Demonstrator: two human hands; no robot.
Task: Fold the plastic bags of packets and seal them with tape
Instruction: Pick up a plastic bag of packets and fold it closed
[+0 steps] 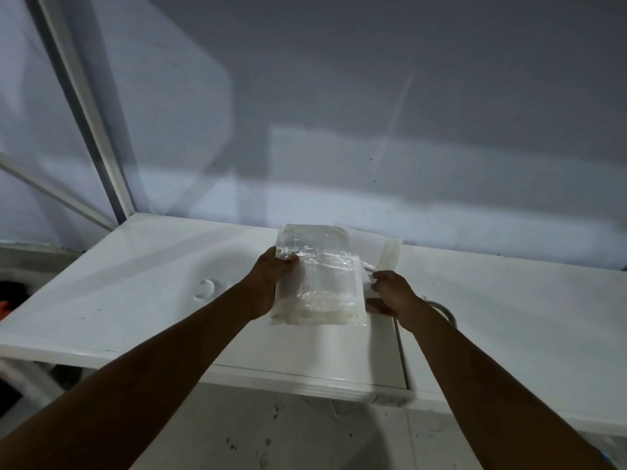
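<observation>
Apparently folded but not yet visibly taped, the plastic bag (319,286) is held on the table (135,300) by the curled fingers of the left hand (271,283); what the right hand (390,293) pinches cannot be told.

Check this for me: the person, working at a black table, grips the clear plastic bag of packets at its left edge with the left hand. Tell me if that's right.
Not quite. The head view shows the table is white, not black. The rest holds: the left hand grips the clear plastic bag of packets at its left edge.
</observation>
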